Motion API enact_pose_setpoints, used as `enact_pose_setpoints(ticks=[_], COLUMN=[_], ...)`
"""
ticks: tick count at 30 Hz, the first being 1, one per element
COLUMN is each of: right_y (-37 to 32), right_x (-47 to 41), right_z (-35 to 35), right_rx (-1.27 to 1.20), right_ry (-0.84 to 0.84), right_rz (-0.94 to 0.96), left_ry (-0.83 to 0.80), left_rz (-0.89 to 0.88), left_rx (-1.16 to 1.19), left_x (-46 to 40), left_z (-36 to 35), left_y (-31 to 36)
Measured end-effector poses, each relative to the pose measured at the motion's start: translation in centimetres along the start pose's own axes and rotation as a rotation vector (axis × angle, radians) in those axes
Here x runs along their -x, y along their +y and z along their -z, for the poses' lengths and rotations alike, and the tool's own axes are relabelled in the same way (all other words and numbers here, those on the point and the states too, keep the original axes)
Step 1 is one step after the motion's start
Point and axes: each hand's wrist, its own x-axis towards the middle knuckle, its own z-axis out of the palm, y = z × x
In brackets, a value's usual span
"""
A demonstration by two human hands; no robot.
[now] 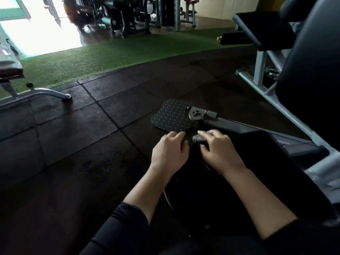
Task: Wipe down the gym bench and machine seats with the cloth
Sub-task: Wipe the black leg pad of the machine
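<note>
The floor (pixel 60 129) of dark rubber tiles fills most of the view, with a strip of green turf (pixel 110 52) curving across behind it and bright light washing out the far left corner. On the right stands a grey machine frame (pixel 261 74) that carries a large black padded seat (pixel 309 80), with a smaller black pad (pixel 261 28) and a black roller (pixel 237 38) beyond it. At the left edge is another bench (pixel 11 70) on curved grey legs. More machines stand in the dim background, too blurred to tell apart.

Low in the middle, a black checker-plate footplate (pixel 171 116) lies on the floor, joined by a metal hinge (pixel 196 114) to a grey bar (pixel 230 126) that runs right toward the frame.

Both forearms reach forward from dark sleeves (pixel 119 227) over a dark, rounded shape that is hard to make out in the shadow. The left hand (pixel 170 149) is just short of the footplate's near edge, fingers curled downward; it seems to press on the dark surface below, though its grip cannot be told. The right hand (pixel 219 146) is just beside it, thumb and fingers clamped around a small grey wad, the cloth (pixel 198 139), which pokes out from under the fingertips close to the bar's near end.
</note>
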Motion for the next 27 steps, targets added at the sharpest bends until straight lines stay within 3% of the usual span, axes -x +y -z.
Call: enact_pose_setpoints(ticks=[6, 13, 21, 27], right_y=[-0.9, -7.2, -17.8, -26.6], right_x=[-1.7, -0.2, 2.0, 2.7], right_z=[4.0, 14.6, 28.4, 31.4], right_rx=[-0.108, -0.077, -0.062, -0.061], right_ry=[-0.150, -0.299, -0.452, -0.473], right_rz=[-0.125, -0.152, -0.095, 0.011], left_ry=[-0.233, -0.384, -0.430, -0.406], left_rz=[0.094, 0.168, 0.334, 0.525], left_rx=[-0.163, -0.229, -0.249, -0.283], left_x=[-2.6, -1.0, 2.8, 5.8], left_z=[3.8, 14.6, 31.8, 41.2], left_y=[2.6, 8.3, 14.5, 14.2])
